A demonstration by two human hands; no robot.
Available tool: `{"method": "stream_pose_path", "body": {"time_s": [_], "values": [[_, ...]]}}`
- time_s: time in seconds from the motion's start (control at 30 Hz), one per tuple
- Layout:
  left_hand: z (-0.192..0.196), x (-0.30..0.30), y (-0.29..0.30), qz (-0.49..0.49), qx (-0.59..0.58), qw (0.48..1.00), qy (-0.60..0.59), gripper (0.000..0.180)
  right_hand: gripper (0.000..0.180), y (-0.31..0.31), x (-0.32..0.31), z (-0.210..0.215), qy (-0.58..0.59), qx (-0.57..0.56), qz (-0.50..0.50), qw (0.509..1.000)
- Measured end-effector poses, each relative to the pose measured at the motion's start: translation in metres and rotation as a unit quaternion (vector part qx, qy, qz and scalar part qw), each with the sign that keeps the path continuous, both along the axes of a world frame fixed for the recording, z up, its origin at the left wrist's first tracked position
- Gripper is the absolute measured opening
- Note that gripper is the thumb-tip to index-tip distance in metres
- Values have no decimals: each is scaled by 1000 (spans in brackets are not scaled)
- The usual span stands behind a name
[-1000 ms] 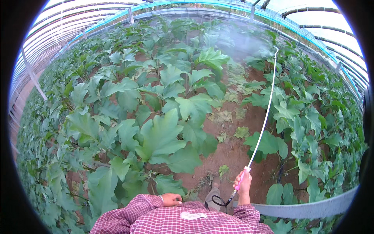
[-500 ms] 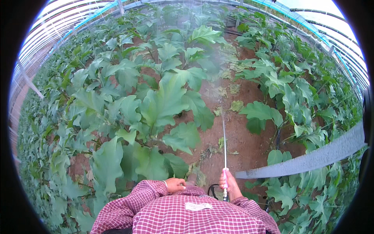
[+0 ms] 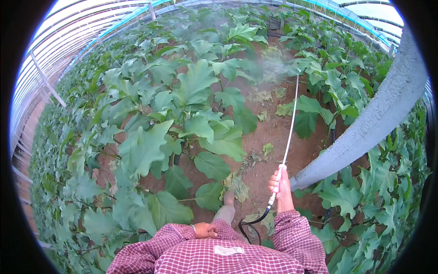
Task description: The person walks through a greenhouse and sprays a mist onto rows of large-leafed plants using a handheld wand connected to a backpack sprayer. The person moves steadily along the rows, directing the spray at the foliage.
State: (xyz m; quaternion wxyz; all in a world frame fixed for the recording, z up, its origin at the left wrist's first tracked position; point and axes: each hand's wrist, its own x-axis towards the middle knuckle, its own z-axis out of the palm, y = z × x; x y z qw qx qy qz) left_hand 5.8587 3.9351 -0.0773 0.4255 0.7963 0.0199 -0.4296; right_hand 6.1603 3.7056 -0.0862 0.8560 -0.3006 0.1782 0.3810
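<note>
My right hand (image 3: pixel 284 183) is closed round the pinkish-white handle of a spray wand (image 3: pixel 290 129). The thin pale lance points away and slightly right, its tip near the right-hand row of leafy plants (image 3: pixel 315 109). A fine mist (image 3: pixel 271 66) hangs by the tip. From the handle's lower end a black hose (image 3: pixel 258 220) loops down beside my body. My left hand (image 3: pixel 205 230) rests against my checked clothing at the waist, fingers curled; whether anything is in them is hidden. Large-leaved plants (image 3: pixel 196 128) stand in front of it on the left.
Between the plant rows runs a brown soil path (image 3: pixel 264 141) with wilted leaves (image 3: pixel 237 187) on it. A thick grey concrete post (image 3: pixel 360 123) slants up close by my right arm. Curved ribs of a plastic-covered tunnel (image 3: pixel 73 34) arch along both sides.
My right hand has moved forward and up with the spray wand, whose tip has swung right. More of the hose shows. The view has shifted, and the grey post looks larger. My left hand stays at my waist.
</note>
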Motion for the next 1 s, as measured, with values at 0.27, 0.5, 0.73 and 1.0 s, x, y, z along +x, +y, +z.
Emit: {"method": "stream_pose_path", "body": {"time_s": [0.27,0.5,0.73,1.0], "values": [[11,-88,-19,19,-1,997,-80,35,41,-31,-107,54,-107,-57,-20,992],[34,-172,-19,19,13,998,-52,37,42,-71,-267,51,-98,-158,18,982],[19,-288,-11,1,-4,1000,-1,40,47,-93,-403,1,41,-166,73,983],[36,-344,-29,-17,20,999,-46,40,45,-116,-488,-42,228,114,114,960]]}}
